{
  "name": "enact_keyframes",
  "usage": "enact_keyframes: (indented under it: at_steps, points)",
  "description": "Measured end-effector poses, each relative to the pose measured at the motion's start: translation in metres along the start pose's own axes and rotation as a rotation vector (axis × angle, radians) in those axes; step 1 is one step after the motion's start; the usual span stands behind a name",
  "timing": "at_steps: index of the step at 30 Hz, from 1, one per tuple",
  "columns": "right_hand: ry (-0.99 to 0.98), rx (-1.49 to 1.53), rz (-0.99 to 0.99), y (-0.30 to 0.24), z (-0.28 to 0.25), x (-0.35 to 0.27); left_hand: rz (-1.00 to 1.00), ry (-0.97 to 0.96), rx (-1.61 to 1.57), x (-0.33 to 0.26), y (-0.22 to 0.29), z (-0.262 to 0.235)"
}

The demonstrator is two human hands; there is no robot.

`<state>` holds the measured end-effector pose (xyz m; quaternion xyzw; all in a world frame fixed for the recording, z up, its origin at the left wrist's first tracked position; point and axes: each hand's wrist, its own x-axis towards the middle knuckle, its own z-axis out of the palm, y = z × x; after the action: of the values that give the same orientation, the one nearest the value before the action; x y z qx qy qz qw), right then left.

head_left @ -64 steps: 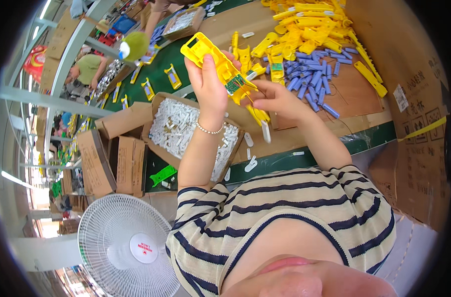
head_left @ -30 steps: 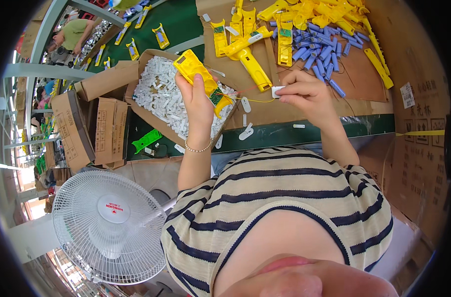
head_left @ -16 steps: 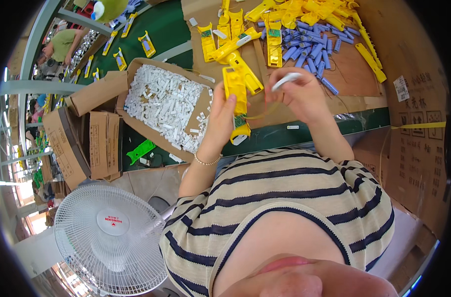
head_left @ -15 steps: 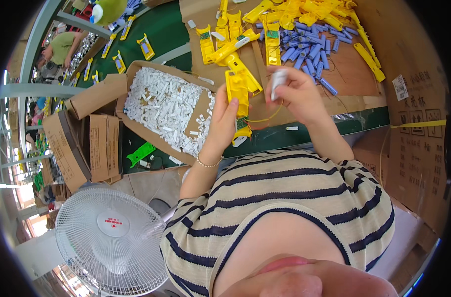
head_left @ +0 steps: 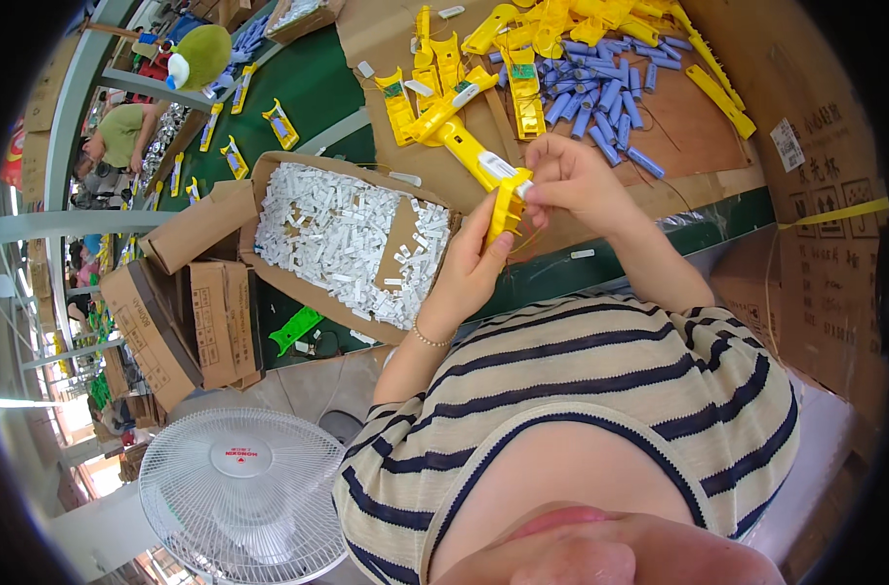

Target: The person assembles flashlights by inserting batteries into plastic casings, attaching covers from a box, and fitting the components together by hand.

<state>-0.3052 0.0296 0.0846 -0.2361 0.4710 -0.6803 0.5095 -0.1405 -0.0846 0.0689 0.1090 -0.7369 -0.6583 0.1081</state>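
Note:
My left hand (head_left: 472, 258) grips a yellow plastic housing (head_left: 506, 211), turned on its side over the table's near edge. At the housing's upper end, the fingers of my right hand (head_left: 573, 185) pinch a small white plastic piece (head_left: 524, 187), mostly covered by the fingertips. It touches or nearly touches the housing; which one I cannot tell. Just beyond, a yellow housing with a white strip (head_left: 475, 158) lies on the cardboard. Several more yellow housings (head_left: 398, 109) lie farther back, some with green circuit boards (head_left: 524, 72).
An open carton (head_left: 339, 310) full of small white pieces stands left of my hands. Blue cylindrical cells (head_left: 610, 102) with thin wires are heaped at the back right. A tall carton wall (head_left: 825, 156) bounds the right side; a white fan (head_left: 239, 487) stands at lower left.
The yellow housing has tilted and shifted right in my left hand. My right hand has brought the white piece down and left against its upper end. The whole view has shifted slightly.

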Motion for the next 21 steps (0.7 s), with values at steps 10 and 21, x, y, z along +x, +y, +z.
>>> enact_keyframes:
  at_steps: [10, 21]
  points:
    - [0.054, -0.356, -0.302, 0.018, 0.004, 0.005, 0.138, 0.093, 0.100, 0.008, -0.013, 0.002]
    - [-0.223, -0.186, -0.085, 0.008, -0.004, 0.005, 0.595, 0.435, 0.608, 0.013, 0.012, -0.018]
